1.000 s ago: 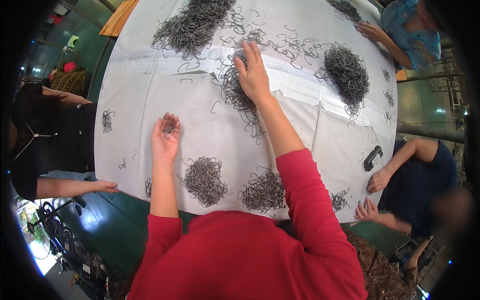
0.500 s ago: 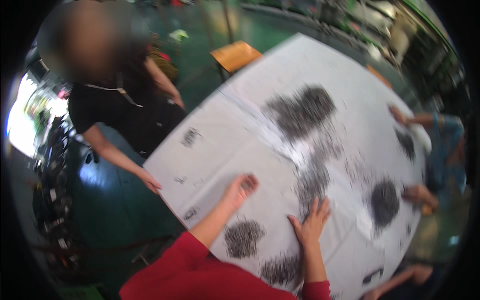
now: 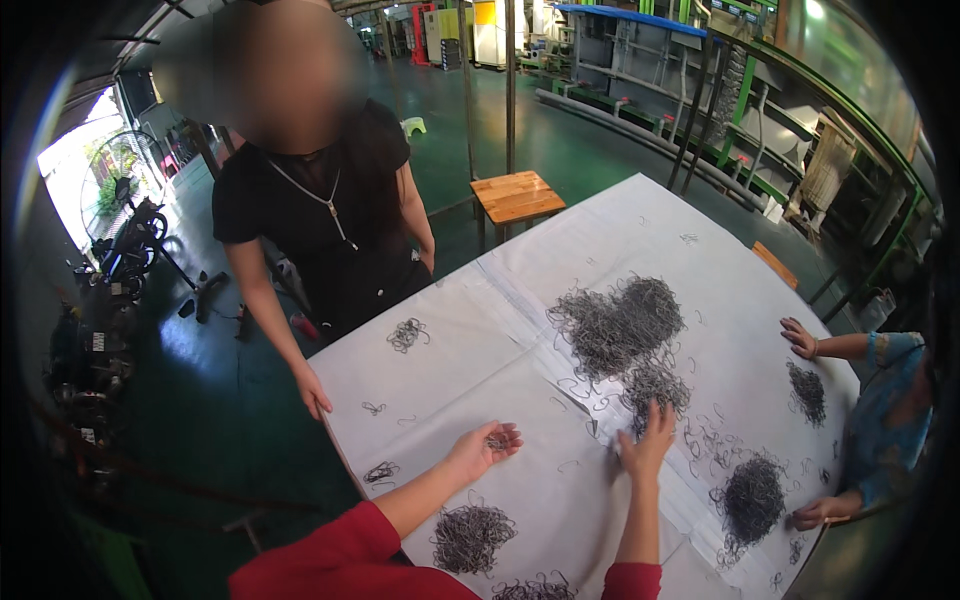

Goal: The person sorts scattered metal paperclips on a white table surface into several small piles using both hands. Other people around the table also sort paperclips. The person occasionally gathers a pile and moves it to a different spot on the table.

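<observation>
The right hand (image 3: 648, 448) spreads its fingers at the near edge of a small heap of bent wire hooks (image 3: 655, 382), while the left hand (image 3: 478, 453), palm up, loosely cups a few loose hooks (image 3: 497, 441). Those could spill if that palm tipped; the heap, adjoining a bigger pile (image 3: 622, 322) on the white-covered surface (image 3: 545, 475), could drag or scatter should tangled hooks snag.

Head-worn fisheye, tilted down, facing across table (image 3: 570, 510)
</observation>
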`<move>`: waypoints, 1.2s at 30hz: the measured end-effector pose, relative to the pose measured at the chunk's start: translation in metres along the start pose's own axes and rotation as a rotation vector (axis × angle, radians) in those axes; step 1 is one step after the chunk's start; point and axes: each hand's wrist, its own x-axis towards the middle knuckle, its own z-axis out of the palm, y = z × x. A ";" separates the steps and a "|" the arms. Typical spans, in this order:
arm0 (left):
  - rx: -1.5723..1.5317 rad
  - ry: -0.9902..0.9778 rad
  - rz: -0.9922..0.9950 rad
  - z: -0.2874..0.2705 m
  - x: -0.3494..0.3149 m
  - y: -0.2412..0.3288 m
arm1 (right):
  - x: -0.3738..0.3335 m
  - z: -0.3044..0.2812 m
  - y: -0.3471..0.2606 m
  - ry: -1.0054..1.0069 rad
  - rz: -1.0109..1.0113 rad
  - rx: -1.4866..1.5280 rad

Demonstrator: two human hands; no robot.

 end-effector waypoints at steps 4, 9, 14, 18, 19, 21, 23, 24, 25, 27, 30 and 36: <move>0.005 -0.005 -0.004 0.002 -0.003 0.001 | -0.059 0.006 -0.032 -0.060 -0.410 -0.076; 0.012 -0.003 0.035 0.005 0.005 0.003 | -0.056 0.000 -0.004 -0.065 -0.379 -0.262; -0.045 0.007 0.022 0.000 0.005 0.004 | -0.021 -0.081 0.074 0.387 -0.103 -0.262; 0.054 0.020 0.033 0.006 0.002 0.008 | -0.025 -0.167 0.140 0.333 0.442 -0.399; 0.070 0.023 0.040 0.006 0.002 0.008 | -0.029 -0.181 0.152 0.282 0.558 -0.418; 0.089 0.018 0.022 0.006 0.003 0.005 | -0.039 -0.198 0.198 0.087 0.619 -0.427; 0.101 0.021 0.027 0.007 0.003 0.006 | -0.043 -0.205 0.220 -0.037 0.614 -0.415; 0.106 0.027 0.035 0.007 0.001 0.007 | -0.042 -0.208 0.221 -0.063 0.586 -0.405; 0.109 0.031 0.042 0.007 0.000 0.009 | -0.039 -0.208 0.220 -0.088 0.557 -0.397; 0.114 0.030 0.049 0.006 0.001 0.008 | -0.045 -0.202 0.213 0.027 0.485 -0.446; 0.100 0.014 0.056 0.001 0.002 0.008 | -0.060 -0.192 0.181 0.123 0.320 -0.426; 0.113 -0.006 0.053 0.006 -0.002 0.009 | -0.082 -0.198 0.145 0.296 0.245 -0.134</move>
